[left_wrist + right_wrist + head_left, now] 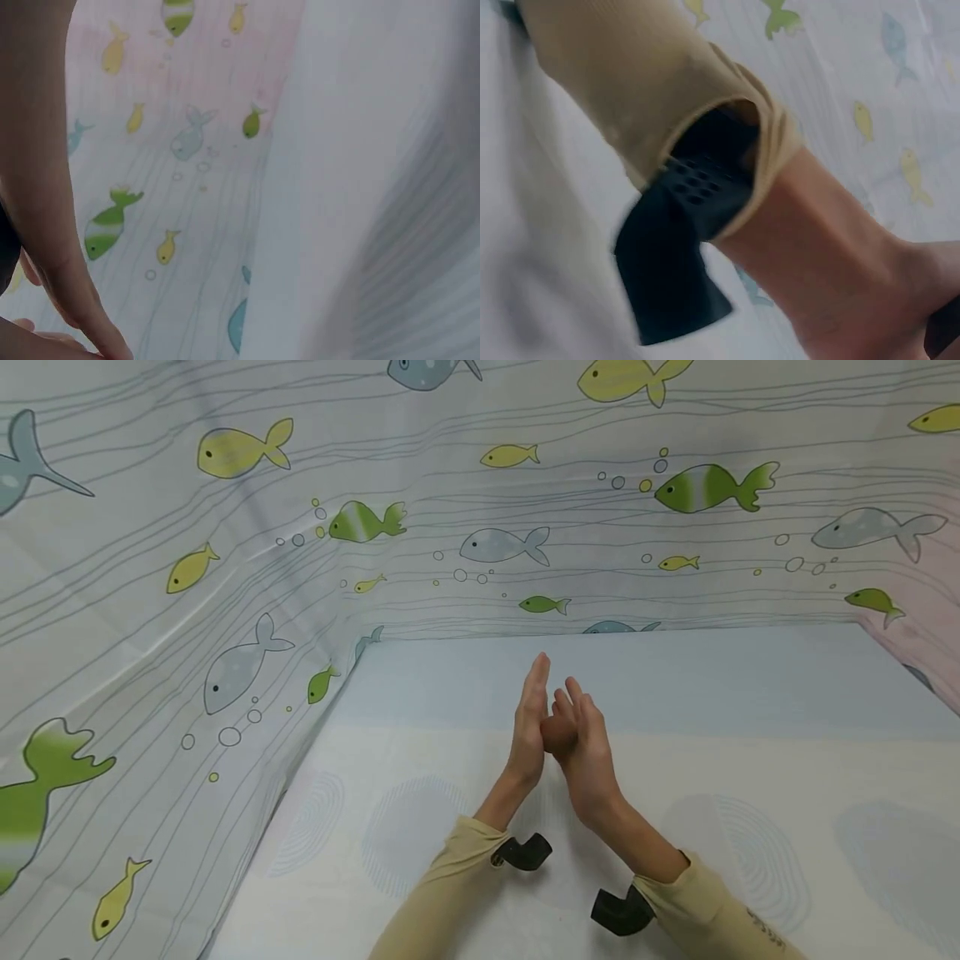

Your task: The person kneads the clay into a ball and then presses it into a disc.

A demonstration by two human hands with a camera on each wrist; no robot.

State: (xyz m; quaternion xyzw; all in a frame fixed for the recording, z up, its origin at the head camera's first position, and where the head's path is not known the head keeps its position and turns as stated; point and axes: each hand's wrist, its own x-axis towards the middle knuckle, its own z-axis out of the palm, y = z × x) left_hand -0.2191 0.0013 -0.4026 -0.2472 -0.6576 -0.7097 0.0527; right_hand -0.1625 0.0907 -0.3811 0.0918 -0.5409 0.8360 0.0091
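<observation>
Fish-print curtain backdrop (225, 568) wraps beyond and L of hands, likely to screen bench.
Pale blue-cream padded mat (750, 760) under both hands; no item on it near them.
Beige long sleeves (442, 902) pushed back to free black wrist cam mounts (525, 852).
Left hand (528, 727): fingers straight, upright, palm against R.
Right hand (585, 747): fingers loosely extended, touching L. Neither holds anything.

Curtain (150, 610): pale, wavy grey lines, yellow, green, grey-blue fish | Table cover (750, 760): light blue and cream, faint ringed ovals | Sleeves (442, 893): tan | Wrist mounts (525, 852): black
</observation>
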